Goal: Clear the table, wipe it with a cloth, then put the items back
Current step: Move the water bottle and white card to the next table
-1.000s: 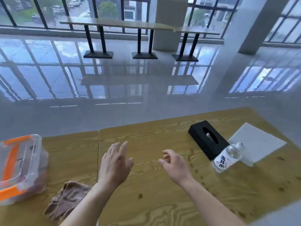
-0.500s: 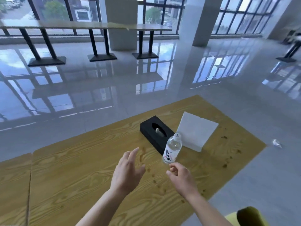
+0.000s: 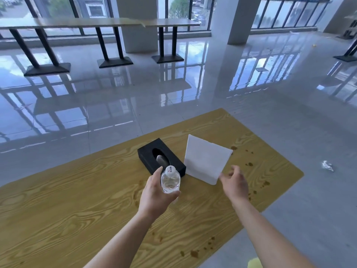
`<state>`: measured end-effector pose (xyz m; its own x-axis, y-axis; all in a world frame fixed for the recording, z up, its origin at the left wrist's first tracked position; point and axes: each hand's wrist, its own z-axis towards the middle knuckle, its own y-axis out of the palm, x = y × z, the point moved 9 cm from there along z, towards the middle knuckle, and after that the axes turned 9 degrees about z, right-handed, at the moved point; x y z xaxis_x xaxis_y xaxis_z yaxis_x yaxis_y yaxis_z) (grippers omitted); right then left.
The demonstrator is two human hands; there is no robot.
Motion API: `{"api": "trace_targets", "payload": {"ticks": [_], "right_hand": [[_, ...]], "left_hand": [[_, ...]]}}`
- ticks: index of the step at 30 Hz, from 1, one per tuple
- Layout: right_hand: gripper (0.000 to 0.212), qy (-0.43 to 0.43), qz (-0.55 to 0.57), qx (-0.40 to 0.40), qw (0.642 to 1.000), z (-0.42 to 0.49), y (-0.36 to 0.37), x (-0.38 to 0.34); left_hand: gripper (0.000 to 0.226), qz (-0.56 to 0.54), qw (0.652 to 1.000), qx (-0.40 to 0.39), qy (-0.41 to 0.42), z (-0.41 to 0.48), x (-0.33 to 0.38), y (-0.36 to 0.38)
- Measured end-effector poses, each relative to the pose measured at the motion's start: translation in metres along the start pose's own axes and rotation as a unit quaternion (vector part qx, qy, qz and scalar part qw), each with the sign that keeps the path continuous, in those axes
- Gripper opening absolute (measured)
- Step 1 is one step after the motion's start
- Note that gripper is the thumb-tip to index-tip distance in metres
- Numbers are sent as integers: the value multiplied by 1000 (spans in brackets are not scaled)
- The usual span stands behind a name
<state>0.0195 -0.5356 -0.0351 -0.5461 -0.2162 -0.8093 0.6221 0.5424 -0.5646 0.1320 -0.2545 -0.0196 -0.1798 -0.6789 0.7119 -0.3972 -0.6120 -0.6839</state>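
Observation:
A clear water bottle (image 3: 170, 180) with a white cap stands on the wooden table (image 3: 77, 209). My left hand (image 3: 156, 194) wraps around the bottle's body from the near side. Just behind it lies a black tissue box (image 3: 148, 157) with an oval slot. A white sheet of paper (image 3: 205, 158) lies to the right of the box. My right hand (image 3: 234, 183) hovers with fingers spread at the sheet's near right corner, slightly blurred, holding nothing. Brown stains dot the table's right part.
The table's right edge (image 3: 280, 198) runs close by my right arm, with grey floor beyond. A crumpled wrapper (image 3: 327, 165) lies on the floor. Long tables on black pedestal legs (image 3: 114, 47) stand by the far windows.
The view swung right; the container and brown cloth left the frame. My left hand moved onto the bottle and closed around it. My right hand moved right toward the paper's corner.

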Motion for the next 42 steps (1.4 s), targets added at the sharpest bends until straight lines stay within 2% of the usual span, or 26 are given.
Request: {"api": "trace_targets", "payload": {"ticks": [3, 5, 8, 10, 15, 28, 35, 42], "right_hand": [[68, 34, 77, 15, 996, 29, -9, 4], [74, 40, 132, -12, 990, 42, -5, 2], [63, 27, 174, -68, 982, 54, 8, -4], [47, 21, 167, -77, 983, 59, 14, -5], [12, -13, 133, -37, 990, 60, 10, -10], [13, -143, 44, 41, 988, 29, -26, -23], [13, -178, 50, 86, 979, 17, -49, -43], [12, -210, 75, 75, 972, 1, -39, -83]], "left_hand": [[79, -22, 999, 17, -21, 2, -3, 7], [74, -42, 998, 31, -33, 2, -5, 9], [73, -64, 996, 42, -54, 4, -8, 11], [73, -81, 993, 43, -69, 8, -11, 12], [63, -97, 991, 53, -75, 13, -17, 14], [56, -126, 987, 83, -55, -4, -23, 5], [55, -128, 985, 109, -36, -18, -20, -14], [55, -139, 976, 164, -44, -24, -34, -51]]}}
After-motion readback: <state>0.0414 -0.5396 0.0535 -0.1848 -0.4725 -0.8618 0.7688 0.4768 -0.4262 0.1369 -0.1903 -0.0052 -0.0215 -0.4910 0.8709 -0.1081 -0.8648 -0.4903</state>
